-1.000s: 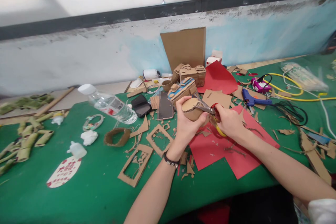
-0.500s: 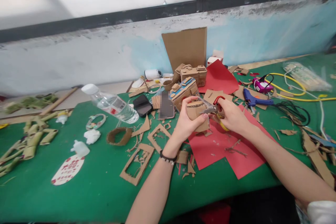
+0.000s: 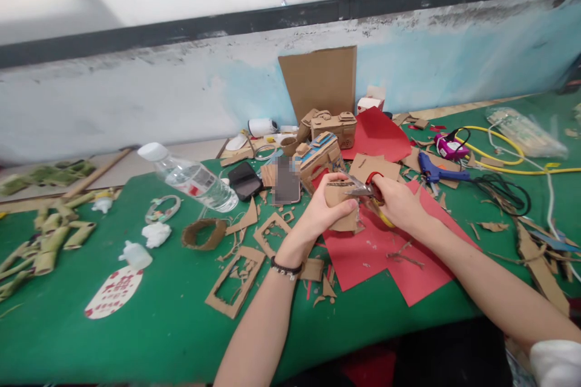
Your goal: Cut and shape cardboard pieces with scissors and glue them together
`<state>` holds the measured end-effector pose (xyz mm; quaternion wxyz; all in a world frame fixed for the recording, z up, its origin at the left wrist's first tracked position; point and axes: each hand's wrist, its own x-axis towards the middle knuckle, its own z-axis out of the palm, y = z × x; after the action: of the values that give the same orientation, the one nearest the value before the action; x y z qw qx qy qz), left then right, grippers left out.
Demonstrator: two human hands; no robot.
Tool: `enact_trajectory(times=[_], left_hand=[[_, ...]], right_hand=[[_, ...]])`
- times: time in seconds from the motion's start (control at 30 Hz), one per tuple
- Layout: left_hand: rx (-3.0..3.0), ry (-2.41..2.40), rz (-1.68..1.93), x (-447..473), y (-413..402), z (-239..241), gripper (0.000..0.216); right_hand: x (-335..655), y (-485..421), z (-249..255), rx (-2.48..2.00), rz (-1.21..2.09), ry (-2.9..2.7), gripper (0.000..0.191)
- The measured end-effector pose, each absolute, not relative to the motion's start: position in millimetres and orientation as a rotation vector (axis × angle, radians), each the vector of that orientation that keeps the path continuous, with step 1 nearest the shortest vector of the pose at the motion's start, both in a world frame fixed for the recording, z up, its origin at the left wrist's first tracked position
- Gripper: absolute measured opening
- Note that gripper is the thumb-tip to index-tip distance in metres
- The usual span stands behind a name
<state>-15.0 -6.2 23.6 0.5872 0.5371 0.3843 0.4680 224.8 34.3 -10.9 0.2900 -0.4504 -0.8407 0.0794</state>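
Observation:
My left hand (image 3: 323, 208) grips a small piece of cardboard (image 3: 339, 196), thumb in front and fingers behind. My right hand (image 3: 396, 201) is closed round the red and yellow handles of a pair of scissors (image 3: 362, 189). Their metal blades point left and lie across the top right part of the cardboard. Just behind my hands sits a cardboard camera model (image 3: 320, 154) with blue strips, and a second, plain cardboard camera (image 3: 338, 128) stands beyond it. Red paper sheets (image 3: 358, 260) lie below my hands.
Cardboard frames (image 3: 235, 281), a cardboard ring (image 3: 204, 234), a phone (image 3: 287, 180) and a water bottle (image 3: 195, 181) lie to the left. On the right are a blue glue gun (image 3: 440, 169), a purple device (image 3: 451, 147), a yellow cable (image 3: 508, 138) and cardboard scraps (image 3: 540, 266).
The view has shifted slightly, moving everything a little to the left. Both hands keep their grips, and the scissors and the cardboard have turned only slightly.

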Motion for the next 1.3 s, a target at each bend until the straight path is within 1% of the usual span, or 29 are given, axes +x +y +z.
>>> enact_trajectory(times=[0.13,0.23,0.33,0.47,0.7,0.83,1.03,1.3], left_hand=[[1.197,0.896,1.091,-15.9,-5.0,24.0,0.074],[1.144,0.861,1.062,-17.3,-3.8,25.1,0.071],[1.125,0.818,1.025,-19.7,-3.2,26.0,0.064],[1.102,0.803,1.024,-22.9,-4.1,27.5,0.067],[1.077,0.840,1.078,-21.6,-6.4,28.9,0.067],[1.085,0.851,1.092,-20.4,-6.8,28.1,0.067],[1.021,0.821,1.078,-16.4,-8.5,32.5,0.058],[1.051,0.942,1.217,-10.1,-1.8,20.2,0.060]], right_hand=[[226.1,33.6,-8.3,-1.285,0.202,-2.274,0.020],[228.3,35.4,-2.3,-1.324,0.238,-2.299,0.019],[230.1,37.9,3.0,-1.291,0.266,-2.302,0.019],[231.4,40.4,4.7,-1.193,0.225,-2.292,0.026],[232.2,40.2,4.4,-1.149,0.219,-2.305,0.024],[232.3,39.8,5.2,-1.136,0.201,-2.319,0.019],[229.3,38.1,-1.6,-1.139,0.201,-2.337,0.010],[231.2,36.5,-5.1,-1.288,-0.034,-2.299,0.008]])
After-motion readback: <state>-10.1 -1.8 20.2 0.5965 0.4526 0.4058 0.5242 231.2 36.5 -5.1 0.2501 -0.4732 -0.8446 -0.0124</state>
